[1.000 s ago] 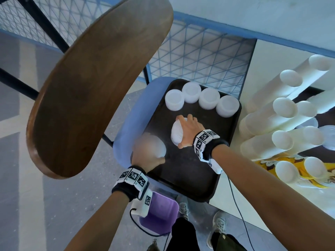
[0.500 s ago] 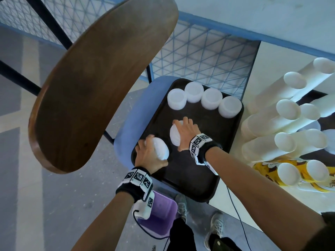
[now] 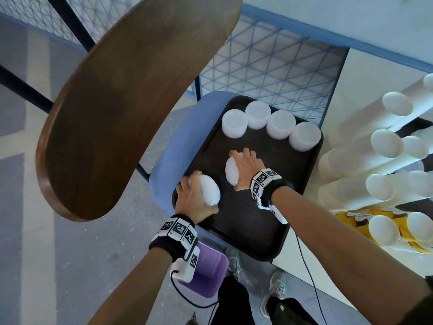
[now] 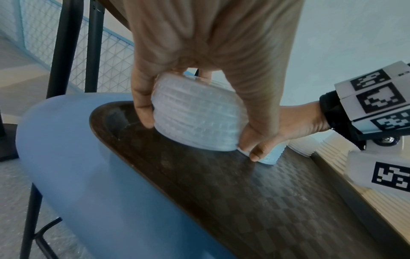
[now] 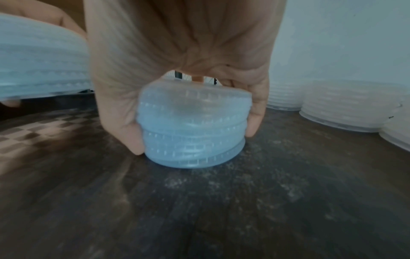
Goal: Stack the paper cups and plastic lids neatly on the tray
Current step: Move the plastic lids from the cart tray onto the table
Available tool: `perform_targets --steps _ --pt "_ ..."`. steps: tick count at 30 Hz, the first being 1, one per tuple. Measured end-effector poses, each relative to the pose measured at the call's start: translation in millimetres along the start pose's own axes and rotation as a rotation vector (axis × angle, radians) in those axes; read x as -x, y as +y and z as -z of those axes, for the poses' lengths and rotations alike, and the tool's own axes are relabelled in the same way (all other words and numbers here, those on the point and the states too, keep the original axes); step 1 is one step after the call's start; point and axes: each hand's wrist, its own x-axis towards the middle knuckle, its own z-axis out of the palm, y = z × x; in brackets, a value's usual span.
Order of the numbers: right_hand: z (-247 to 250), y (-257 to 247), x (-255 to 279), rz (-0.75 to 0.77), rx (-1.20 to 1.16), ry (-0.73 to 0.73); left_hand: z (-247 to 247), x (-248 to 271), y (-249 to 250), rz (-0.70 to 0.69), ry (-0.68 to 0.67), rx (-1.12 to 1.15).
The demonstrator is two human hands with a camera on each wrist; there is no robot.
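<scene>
Nearest the person, the left hand (image 3: 195, 200) grips a stack of translucent plastic lids (image 3: 209, 190) at the tray's left edge, thumb on one side and fingers curled round the other; the left wrist view shows this stack (image 4: 197, 122) tilted, its lower rim on the dark tray (image 4: 255, 192) and a fingertip reaching down to the tray surface beside it. A little farther in, near the middle of the tray (image 3: 253, 221), the right hand (image 3: 247, 168) grips a second, shorter stack of lids (image 3: 230, 171), also leaning; in the right wrist view the thumb and fingers (image 5: 119, 129) wrap both sides of that stack (image 5: 193, 136) while its bottom rim rests on the tray. The two stacks sit near each other but apart. Both wrists carry black bands with white marker blocks. Along the far edge of the tray four more lid stacks (image 3: 270, 124) stand upright in a row, each touching or just beside its neighbour. The tray lies on a blue stool seat (image 3: 185, 130). To the right, on a pale surface, long sleeves of nested white paper cups (image 3: 375, 160) lie on their sides in a heap, off the tray, some over a yellow wrapper (image 3: 403, 233). A brown wooden chair back (image 3: 131, 95) fills the upper left, with a wire mesh fence (image 3: 269, 66) behind. A purple bin (image 3: 206, 275) sits on the floor beneath the left wrist.
</scene>
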Motion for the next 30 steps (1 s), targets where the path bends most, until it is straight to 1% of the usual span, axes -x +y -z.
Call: perform_targets --steps 8,14,17,20,22,24,26,28,30 --pt "0.4 -0.2 -4.2 0.028 0.070 -0.008 0.8 -1.1 -1.3 -0.024 0.015 -0.006" --pt "8.4 4.6 0.8 0.016 0.026 -0.007 2.6 -2.5 1.2 -0.037 0.000 -0.028" --pt "22.0 3.3 6.4 0.026 0.003 0.019 12.4 -5.5 8.2 -0.059 0.008 -0.015" --pt "54.4 2.3 16.0 0.048 -0.037 0.089 33.3 -12.5 23.4 -0.112 0.052 0.004" --pt "83.7 4.7 28.1 0.074 -0.060 0.161 51.9 -16.1 40.4 -0.154 0.090 -0.003" --pt "114.4 10.9 45.5 0.085 -0.104 0.238 72.2 -16.2 61.7 -0.207 0.141 0.039" --pt "141.9 23.3 69.9 0.089 -0.141 0.324 92.9 -13.2 87.1 -0.291 0.195 0.097" --pt "164.7 42.2 100.5 0.086 -0.166 0.405 109.0 -7.0 116.6 -0.405 0.256 0.125" --pt "182.3 68.2 135.8 0.059 -0.175 0.481 118.0 4.6 153.5 -0.489 0.280 0.132"
